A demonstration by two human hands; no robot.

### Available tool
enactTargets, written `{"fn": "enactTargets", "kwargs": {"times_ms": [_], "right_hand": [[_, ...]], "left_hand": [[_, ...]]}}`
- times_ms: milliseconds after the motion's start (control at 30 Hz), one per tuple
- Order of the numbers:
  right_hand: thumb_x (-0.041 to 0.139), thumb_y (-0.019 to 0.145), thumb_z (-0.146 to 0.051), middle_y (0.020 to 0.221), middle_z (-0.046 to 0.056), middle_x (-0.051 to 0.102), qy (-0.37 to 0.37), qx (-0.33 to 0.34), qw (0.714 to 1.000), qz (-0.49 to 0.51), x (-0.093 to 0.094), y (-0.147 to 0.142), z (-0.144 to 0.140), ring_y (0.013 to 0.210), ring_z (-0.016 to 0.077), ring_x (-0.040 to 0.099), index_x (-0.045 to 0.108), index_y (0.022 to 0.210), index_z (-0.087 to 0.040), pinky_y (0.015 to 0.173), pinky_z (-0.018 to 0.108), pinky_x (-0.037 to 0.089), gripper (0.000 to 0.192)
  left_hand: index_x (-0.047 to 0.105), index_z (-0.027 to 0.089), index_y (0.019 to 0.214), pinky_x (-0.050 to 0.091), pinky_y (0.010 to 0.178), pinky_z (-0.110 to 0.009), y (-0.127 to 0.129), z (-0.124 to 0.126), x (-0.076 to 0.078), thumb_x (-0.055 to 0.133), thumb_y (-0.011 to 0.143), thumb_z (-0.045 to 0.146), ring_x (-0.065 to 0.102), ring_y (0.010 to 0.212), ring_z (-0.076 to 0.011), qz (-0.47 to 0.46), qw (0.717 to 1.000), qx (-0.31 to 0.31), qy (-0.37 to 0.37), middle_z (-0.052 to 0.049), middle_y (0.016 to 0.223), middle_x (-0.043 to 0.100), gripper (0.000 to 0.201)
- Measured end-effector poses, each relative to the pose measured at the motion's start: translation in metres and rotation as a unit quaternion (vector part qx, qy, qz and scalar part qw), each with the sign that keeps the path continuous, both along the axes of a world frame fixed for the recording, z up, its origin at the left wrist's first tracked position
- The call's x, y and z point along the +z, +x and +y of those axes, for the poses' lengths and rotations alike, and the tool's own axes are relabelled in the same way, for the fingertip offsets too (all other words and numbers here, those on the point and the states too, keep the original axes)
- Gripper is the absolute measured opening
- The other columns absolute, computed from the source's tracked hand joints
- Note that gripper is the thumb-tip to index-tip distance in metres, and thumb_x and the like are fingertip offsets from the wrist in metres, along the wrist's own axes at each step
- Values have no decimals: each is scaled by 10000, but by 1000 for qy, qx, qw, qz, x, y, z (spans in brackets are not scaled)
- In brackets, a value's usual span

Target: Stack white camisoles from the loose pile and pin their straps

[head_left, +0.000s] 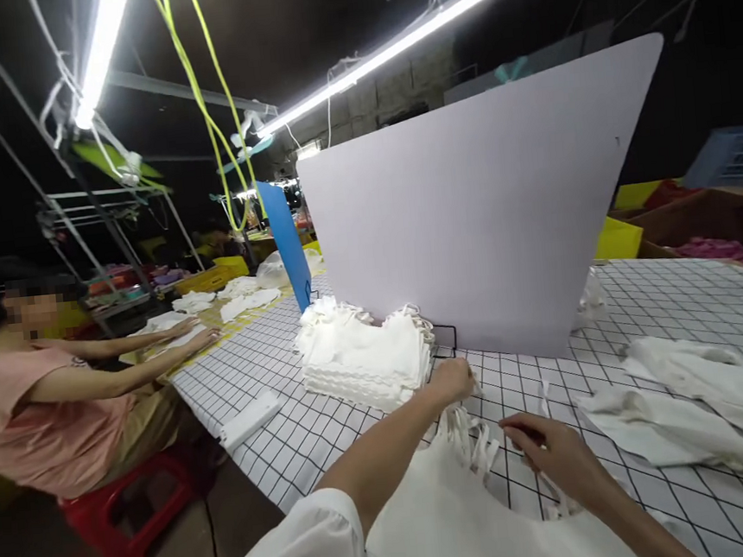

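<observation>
a white cloth piece with thin straps is spread on the checked table, right under both hands. the left hand is closed, its fingers curled tight around the upper ends of the straps, which hang down from the fist toward the cloth. the right hand is seen with thumb and fingers pinched narrow on a strap at the cloth's edge. just beyond the left fingertips a neat stack of folded white pieces is set, touching the foot of a large white board. loose white fabric is spread well to the right of the right fingers. far to the left, another person is seated on a red stool.
</observation>
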State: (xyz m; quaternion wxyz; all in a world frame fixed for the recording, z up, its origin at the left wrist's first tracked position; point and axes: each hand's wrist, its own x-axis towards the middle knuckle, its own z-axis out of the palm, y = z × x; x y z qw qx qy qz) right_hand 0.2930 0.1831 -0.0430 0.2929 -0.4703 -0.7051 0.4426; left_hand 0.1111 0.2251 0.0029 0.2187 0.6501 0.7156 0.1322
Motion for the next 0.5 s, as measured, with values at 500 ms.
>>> {"fn": "enactTargets", "kwargs": {"times_ms": [500], "right_hand": [[908, 556, -377, 854, 27, 715, -210, -72, 862, 455, 43, -48, -33, 770, 169, 634, 741, 792, -214, 528, 240, 544, 332]], "left_hand": [[641, 150, 704, 516, 689, -232, 5, -88, 41, 684, 707, 54, 589, 726, -113, -168, 958, -114, 205, -40, 948, 621, 105]]}}
